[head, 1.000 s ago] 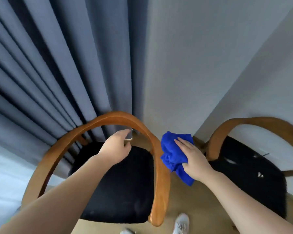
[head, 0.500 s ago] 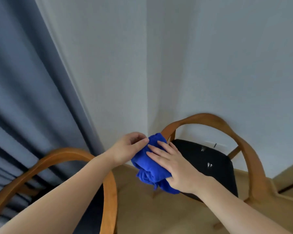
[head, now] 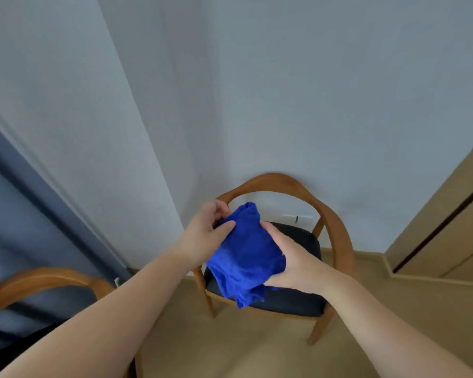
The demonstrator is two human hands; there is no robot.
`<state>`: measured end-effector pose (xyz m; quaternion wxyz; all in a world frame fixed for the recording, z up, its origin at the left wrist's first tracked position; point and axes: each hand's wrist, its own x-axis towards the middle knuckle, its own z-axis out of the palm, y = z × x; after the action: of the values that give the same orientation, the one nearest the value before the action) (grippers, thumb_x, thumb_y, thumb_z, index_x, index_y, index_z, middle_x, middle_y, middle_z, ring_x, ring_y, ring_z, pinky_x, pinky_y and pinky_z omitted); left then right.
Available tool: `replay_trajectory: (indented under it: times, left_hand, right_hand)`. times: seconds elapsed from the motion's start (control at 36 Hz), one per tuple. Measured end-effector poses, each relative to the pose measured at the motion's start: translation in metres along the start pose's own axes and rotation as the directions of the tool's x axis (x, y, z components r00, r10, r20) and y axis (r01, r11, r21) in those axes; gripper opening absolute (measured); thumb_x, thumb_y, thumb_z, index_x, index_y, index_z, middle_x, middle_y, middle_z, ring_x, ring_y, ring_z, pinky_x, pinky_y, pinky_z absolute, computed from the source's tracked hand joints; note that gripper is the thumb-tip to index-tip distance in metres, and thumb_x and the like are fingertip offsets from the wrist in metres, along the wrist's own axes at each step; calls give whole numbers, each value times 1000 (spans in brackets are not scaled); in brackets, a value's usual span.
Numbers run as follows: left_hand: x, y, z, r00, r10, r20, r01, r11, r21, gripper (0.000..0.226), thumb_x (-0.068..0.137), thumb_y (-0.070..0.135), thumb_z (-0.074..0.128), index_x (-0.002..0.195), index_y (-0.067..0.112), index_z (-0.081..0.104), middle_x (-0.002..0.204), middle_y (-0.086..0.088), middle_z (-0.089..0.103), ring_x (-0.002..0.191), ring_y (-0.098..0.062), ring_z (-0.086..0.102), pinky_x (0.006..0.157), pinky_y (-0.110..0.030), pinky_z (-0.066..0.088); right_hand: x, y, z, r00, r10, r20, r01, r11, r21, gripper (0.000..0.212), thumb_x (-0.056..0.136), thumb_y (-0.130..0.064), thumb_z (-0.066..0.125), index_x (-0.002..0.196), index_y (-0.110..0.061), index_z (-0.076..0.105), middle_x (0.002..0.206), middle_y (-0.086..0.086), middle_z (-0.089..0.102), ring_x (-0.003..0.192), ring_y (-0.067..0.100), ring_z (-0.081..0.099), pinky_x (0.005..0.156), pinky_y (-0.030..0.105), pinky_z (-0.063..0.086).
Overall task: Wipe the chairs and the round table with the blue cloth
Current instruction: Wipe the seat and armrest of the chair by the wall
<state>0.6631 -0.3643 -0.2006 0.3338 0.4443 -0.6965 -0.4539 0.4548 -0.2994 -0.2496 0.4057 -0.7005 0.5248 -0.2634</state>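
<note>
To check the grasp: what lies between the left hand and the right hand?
The blue cloth, bunched, as the head view shows: the left hand pinches its upper left part, and the right hand holds its right side.

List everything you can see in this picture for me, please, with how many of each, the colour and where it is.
blue cloth: one, bright blue, bunched between both hands, above the corner chair's seat
corner chair: one, brown wood frame with black seat, in the corner of the room
second chair: one, brown wood, lower left, only partly in view
curtain: one, grey-blue, far left
walls: two, pale grey, meeting behind the corner chair
floor: one, tan, bottom
wooden panel: one, light brown with a dark slit, far right
left hand: one, bare, grip on the cloth's upper left
right hand: one, bare, grip on the cloth's right side
</note>
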Motion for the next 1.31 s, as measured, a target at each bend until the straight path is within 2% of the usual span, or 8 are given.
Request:
replay_trajectory:
  times: [0.08, 0.19, 0.33, 0.47, 0.61, 0.81, 0.94, 1.31]
  left_hand:
    - [9, -2, 8, 998, 18, 63, -19, 1000, 17, 11, 91, 7, 55, 92, 16, 50, 80, -11, 62, 71, -10, 55, 68, -25, 47]
    - [23, -11, 12, 978, 38, 204, -37, 999, -7, 7, 85, 15, 56, 90, 18, 52, 78, 1, 62, 75, -12, 57, 70, -26, 46]
    - [43, -27, 15, 952, 68, 298, -60, 998, -34, 12, 92, 5, 53, 90, 16, 50, 72, 12, 60, 70, -7, 54, 68, -23, 43]
    - [73, -54, 7, 949, 63, 310, -76, 997, 30, 14, 92, 9, 54, 90, 23, 50, 80, 10, 60, 79, -5, 56, 75, -26, 46]
    - [111, -94, -3, 955, -4, 296, -43, 987, 154, 21, 90, 16, 57, 88, 35, 49, 88, 6, 61, 83, -10, 57, 80, -32, 51]
    - [148, -152, -7, 938, -190, 289, 113, 958, 263, 25, 93, 21, 56, 112, 35, 47, 100, 18, 59, 95, -1, 58, 83, -17, 47]
    - [160, -191, -14, 936, -285, 206, 194, 907, 373, 27, 95, 17, 53, 115, 34, 47, 103, 17, 57, 94, -1, 55, 76, -8, 40]
    - [171, -282, -3, 841, -540, -30, 469, 700, 539, 26, 95, 16, 49, 118, 27, 54, 110, 7, 58, 96, -16, 59, 84, -26, 49]
  right_hand:
    - [-4, 9, -13, 992, 94, 89, -109, 977, 183, 107, 72, -32, 80, 150, -44, 8, 147, -22, 34, 132, -3, 37, 108, 27, 39]
    - [6, 25, -23, 978, 207, -41, -188, 944, 271, 72, 80, -26, 66, 145, -31, 36, 121, -7, 62, 113, 10, 58, 101, 43, 47]
    - [27, 42, -25, 954, 300, -13, -283, 912, 298, 36, 84, -9, 64, 119, -20, 62, 109, -1, 68, 104, 16, 64, 96, 45, 51]
    - [55, 54, -32, 929, 363, 73, -364, 861, 355, 40, 81, -9, 71, 119, -15, 58, 115, 2, 68, 108, 17, 64, 96, 43, 52]
    - [91, 71, -32, 919, 395, -5, -385, 899, 211, 29, 84, -11, 68, 111, -20, 63, 106, -3, 69, 101, 12, 65, 90, 36, 55]
    - [136, 98, -26, 913, 400, -75, -406, 908, -105, 21, 91, -15, 59, 109, -25, 60, 99, -11, 62, 94, 2, 57, 74, 16, 44]
    - [161, 139, -17, 892, 450, -37, -448, 870, -205, 23, 93, -19, 56, 114, -27, 57, 102, -12, 61, 96, 4, 56, 83, 21, 43]
    - [273, 247, -7, 885, 459, 76, -427, 867, -258, 21, 91, -19, 58, 112, -21, 61, 99, -6, 62, 91, 12, 58, 77, 26, 41]
